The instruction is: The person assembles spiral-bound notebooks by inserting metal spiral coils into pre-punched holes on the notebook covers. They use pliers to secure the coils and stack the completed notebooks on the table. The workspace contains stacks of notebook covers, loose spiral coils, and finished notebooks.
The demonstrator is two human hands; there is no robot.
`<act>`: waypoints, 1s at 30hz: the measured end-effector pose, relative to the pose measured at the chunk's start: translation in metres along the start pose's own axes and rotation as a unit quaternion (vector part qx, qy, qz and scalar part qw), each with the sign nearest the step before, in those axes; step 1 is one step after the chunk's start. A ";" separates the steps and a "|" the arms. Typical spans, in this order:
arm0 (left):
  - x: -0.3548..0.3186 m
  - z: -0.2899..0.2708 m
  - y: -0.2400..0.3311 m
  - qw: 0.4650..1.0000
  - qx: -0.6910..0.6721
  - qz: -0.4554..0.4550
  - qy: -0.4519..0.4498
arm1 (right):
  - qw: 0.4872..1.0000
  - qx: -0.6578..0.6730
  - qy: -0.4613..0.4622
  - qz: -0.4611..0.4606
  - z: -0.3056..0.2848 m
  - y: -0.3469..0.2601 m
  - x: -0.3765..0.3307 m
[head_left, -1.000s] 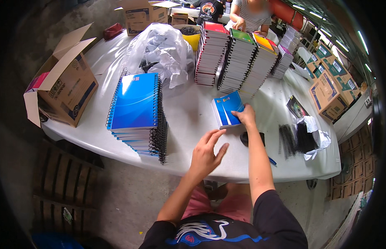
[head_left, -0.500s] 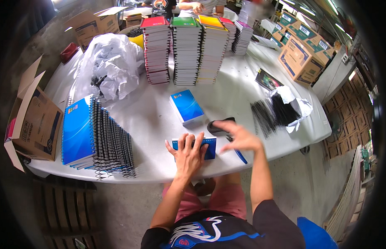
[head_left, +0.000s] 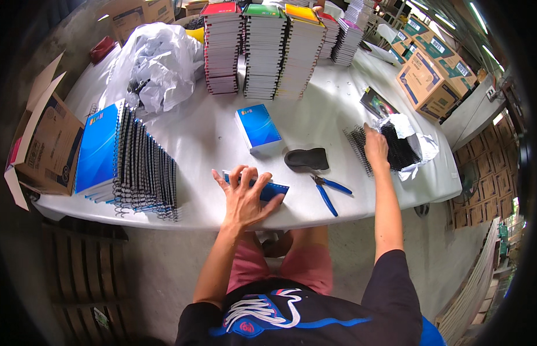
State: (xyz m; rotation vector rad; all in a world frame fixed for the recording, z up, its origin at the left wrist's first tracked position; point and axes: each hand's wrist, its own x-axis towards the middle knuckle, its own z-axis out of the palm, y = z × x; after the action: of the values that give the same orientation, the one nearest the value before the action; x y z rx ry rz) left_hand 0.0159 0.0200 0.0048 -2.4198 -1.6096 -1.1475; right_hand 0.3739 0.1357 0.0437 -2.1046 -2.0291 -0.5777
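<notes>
My left hand [head_left: 245, 196] lies with spread fingers over a blue-covered notebook [head_left: 275, 189] near the table's front edge, pressing on it. Punched holes run along the notebook's far edge, and no coil shows there. My right hand [head_left: 376, 149] reaches out to a row of loose black spiral binding coils [head_left: 356, 141]. Its fingers are curled together at the coils, and what they pinch is hidden. Blue-handled pliers [head_left: 329, 193] lie between my hands, beside a black curved pad [head_left: 306, 159]. Beyond my left hand lies a blue stack of pages [head_left: 258, 127].
Coil-bound blue notebooks [head_left: 101, 153] stand stacked at left beside an open carton [head_left: 52, 153]. Behind are a white plastic bag [head_left: 158, 69] and tall notebook stacks [head_left: 265, 55]. More coils [head_left: 402, 147] lie in white wrapping at right; cartons [head_left: 425, 83] stand beyond.
My right hand has moved from above the pliers out to the coils at the right, uncovering the pliers and the black pad. My left hand stays on the notebook, which now sits more tilted.
</notes>
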 end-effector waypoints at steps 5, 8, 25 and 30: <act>-0.001 0.025 0.012 0.990 0.052 -0.045 0.120 | 0.989 0.113 0.077 -0.055 -0.030 -0.020 -0.010; 0.000 0.028 0.011 0.990 0.044 -0.031 0.127 | 0.871 0.478 -0.002 -0.117 -0.037 -0.053 -0.041; -0.004 0.019 0.009 0.991 0.025 -0.041 0.123 | 0.673 0.670 -0.312 -0.036 -0.075 -0.144 -0.105; -0.008 0.020 0.006 0.995 0.031 -0.040 0.084 | 0.804 0.539 -0.244 -0.066 -0.102 -0.157 -0.102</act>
State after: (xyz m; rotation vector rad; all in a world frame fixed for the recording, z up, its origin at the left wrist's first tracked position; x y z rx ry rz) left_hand 0.0299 0.0184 -0.0123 -2.1742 -1.6775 -1.2566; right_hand 0.2019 0.0130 0.0746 -1.4165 -1.9342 1.0184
